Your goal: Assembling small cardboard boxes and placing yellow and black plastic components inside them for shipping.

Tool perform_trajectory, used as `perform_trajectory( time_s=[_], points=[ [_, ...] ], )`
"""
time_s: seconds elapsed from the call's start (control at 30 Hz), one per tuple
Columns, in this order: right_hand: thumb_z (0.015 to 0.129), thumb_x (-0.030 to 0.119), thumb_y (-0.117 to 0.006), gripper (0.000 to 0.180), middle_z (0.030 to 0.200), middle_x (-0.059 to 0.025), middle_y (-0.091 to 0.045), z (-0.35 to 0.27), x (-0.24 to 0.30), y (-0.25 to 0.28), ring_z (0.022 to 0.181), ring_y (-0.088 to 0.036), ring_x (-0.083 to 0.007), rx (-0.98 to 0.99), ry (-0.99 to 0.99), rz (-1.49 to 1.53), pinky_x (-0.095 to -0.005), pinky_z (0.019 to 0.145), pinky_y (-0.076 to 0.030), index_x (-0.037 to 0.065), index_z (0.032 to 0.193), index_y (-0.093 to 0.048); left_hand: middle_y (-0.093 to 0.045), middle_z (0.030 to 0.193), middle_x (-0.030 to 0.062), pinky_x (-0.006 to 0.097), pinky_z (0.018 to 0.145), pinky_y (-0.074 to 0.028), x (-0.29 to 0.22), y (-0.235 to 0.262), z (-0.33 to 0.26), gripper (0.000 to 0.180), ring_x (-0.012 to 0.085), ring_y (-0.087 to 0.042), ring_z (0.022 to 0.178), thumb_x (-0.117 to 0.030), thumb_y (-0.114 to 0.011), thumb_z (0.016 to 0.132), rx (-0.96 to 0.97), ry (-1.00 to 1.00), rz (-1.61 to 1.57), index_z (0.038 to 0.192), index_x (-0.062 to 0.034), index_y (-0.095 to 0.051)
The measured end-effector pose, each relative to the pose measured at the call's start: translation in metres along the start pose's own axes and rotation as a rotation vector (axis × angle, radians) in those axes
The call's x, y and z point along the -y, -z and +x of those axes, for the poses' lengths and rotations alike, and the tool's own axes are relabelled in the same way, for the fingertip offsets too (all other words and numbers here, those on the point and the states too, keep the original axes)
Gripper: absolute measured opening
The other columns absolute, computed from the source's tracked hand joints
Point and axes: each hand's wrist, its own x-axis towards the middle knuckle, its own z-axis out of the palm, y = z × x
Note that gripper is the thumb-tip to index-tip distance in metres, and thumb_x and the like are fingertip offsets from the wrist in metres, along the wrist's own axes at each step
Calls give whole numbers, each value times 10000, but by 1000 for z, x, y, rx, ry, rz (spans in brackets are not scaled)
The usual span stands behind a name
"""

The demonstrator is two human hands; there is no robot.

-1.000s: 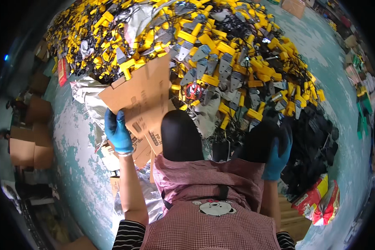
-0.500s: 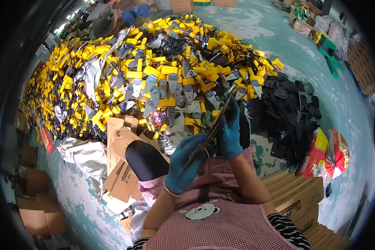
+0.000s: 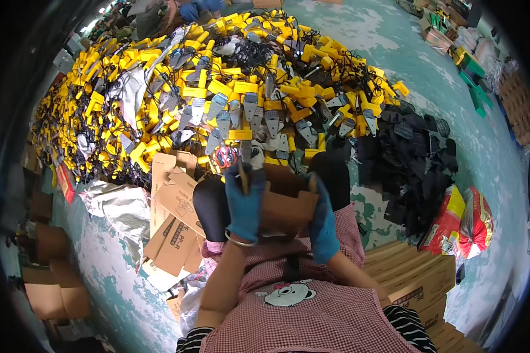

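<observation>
Bright light washes the floor (image 3: 365, 32), the box (image 3: 287, 210) looks shadowed and blurred, and dark fisheye edges bend outlines.

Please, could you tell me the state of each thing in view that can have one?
Left hand: gloved, gripping the small carton
Right hand: gloved, gripping the carton's other side
Small carton: open at the top, slightly blurred
Loose cardboard: mostly flat, overlapping
Yellow-handled tools: heaped, cords tangled
Black pieces: piled loosely
White sack: crumpled
</observation>
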Motion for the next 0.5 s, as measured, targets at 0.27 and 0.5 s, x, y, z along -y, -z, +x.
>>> perform_trajectory(
  time_s=[0.27, 0.5],
  points=[
    [887, 19, -601, 678, 1527, -153, -399, 18, 43, -29, 1402, -405, -262, -52, 25, -429, -352, 1151, -327, 30, 1511, -337, -525, 1349, 134, 357, 1142, -341, -16, 3, -17, 639, 257, -473, 1315, 120, -455, 751, 274, -210, 436, 1377, -5, -492],
    [861, 7, -608, 516, 1476, -152, -445, 23, 46, -17, 1313, -482, -268, 24, 72, -634, -360, 1111, -377, 27, 1362, -486, -540, 1347, 143, 366, 1121, -381, -15, 4, -24, 681, 269, -521, 1294, 132, -490, 760, 281, -135, 312, 1424, -19, -458]
  ],
)
